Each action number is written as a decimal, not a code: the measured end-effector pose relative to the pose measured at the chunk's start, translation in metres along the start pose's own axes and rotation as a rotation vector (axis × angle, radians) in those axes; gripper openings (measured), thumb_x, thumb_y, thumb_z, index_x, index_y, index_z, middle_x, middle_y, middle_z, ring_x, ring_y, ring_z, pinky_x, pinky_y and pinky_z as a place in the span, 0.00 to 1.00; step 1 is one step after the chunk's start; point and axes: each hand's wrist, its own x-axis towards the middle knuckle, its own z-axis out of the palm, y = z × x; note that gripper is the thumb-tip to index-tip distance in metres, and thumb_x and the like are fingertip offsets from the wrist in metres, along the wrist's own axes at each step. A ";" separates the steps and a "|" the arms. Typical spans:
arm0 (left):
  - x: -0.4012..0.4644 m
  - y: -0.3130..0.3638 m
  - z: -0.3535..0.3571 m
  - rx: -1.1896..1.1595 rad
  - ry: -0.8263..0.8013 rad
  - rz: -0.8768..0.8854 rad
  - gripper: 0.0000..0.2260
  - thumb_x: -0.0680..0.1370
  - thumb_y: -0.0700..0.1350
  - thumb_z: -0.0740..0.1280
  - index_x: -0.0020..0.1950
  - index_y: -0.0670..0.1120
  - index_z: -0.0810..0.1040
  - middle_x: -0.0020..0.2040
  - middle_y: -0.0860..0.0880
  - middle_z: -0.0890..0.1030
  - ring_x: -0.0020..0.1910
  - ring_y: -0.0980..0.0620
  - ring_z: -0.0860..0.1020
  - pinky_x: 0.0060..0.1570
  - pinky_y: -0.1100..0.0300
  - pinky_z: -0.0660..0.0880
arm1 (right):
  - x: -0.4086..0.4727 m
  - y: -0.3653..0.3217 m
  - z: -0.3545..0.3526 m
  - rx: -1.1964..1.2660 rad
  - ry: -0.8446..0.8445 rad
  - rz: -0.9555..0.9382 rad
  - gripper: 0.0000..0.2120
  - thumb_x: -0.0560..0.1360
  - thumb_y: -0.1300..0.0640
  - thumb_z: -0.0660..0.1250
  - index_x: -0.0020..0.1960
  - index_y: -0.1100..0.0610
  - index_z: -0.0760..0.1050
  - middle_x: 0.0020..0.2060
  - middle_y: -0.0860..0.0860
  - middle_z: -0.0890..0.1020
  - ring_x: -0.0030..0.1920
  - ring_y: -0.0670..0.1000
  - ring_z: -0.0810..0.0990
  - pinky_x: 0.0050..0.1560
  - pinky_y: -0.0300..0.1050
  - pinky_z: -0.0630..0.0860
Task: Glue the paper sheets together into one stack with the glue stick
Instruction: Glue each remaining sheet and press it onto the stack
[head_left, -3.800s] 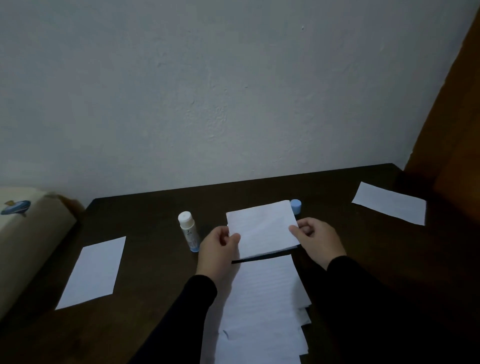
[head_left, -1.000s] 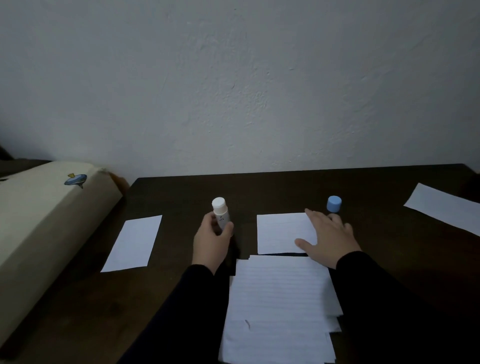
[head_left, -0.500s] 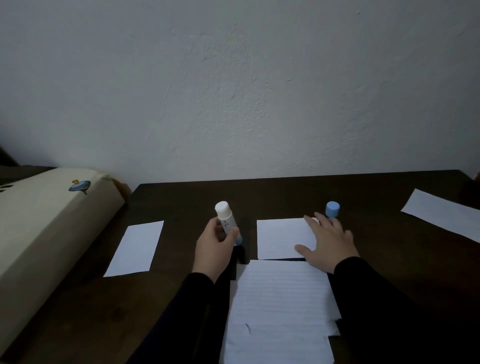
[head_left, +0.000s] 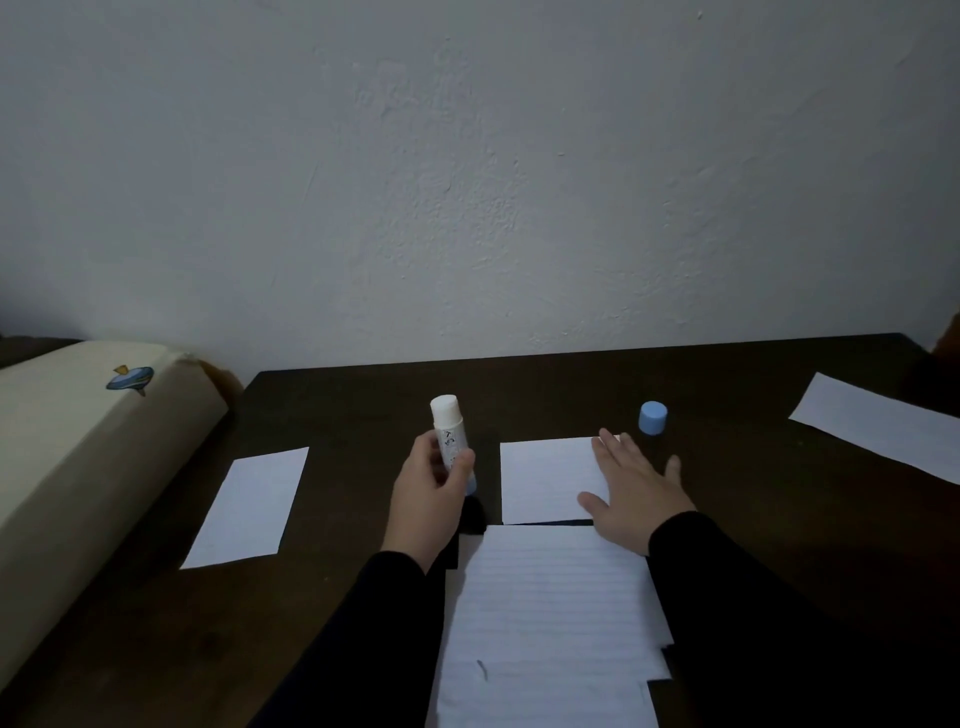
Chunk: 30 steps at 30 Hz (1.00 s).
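Observation:
My left hand (head_left: 428, 499) grips the white glue stick (head_left: 450, 429), lifted and tilted slightly off the dark table (head_left: 363, 405). Its blue cap (head_left: 653, 417) stands apart on the table, just beyond my right hand. My right hand (head_left: 631, 491) lies flat with spread fingers on the right part of a small white paper sheet (head_left: 545, 478). Near me lies a pile of lined sheets (head_left: 550, 618), overlapping one another.
One more white sheet (head_left: 249, 506) lies at the left and another (head_left: 883, 423) at the far right. A cream cardboard box (head_left: 67, 447) with a blue sticker sits along the table's left edge. A white wall rises behind the table.
My left hand took hold of the glue stick and raised it off the table, tilting it. My right hand set the small sheet down and now presses on it.

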 end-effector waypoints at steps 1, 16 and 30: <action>0.000 -0.001 0.000 0.002 -0.002 -0.003 0.17 0.79 0.52 0.63 0.68 0.53 0.68 0.56 0.57 0.74 0.53 0.59 0.74 0.48 0.64 0.72 | -0.001 0.001 0.001 0.013 -0.003 0.003 0.34 0.81 0.43 0.52 0.79 0.53 0.40 0.78 0.46 0.39 0.77 0.49 0.38 0.73 0.67 0.40; 0.000 0.004 -0.003 -0.004 -0.010 -0.004 0.19 0.79 0.51 0.64 0.69 0.53 0.67 0.58 0.57 0.74 0.54 0.59 0.72 0.41 0.70 0.69 | -0.006 0.007 -0.002 0.111 0.144 -0.070 0.37 0.76 0.42 0.62 0.78 0.46 0.47 0.75 0.47 0.58 0.75 0.50 0.53 0.74 0.61 0.48; -0.008 0.014 -0.016 -0.047 0.027 0.008 0.19 0.79 0.51 0.64 0.69 0.52 0.67 0.61 0.53 0.75 0.55 0.58 0.73 0.42 0.69 0.70 | -0.024 -0.012 -0.022 0.576 0.319 -0.131 0.25 0.78 0.56 0.66 0.73 0.46 0.64 0.57 0.44 0.72 0.58 0.45 0.72 0.61 0.40 0.68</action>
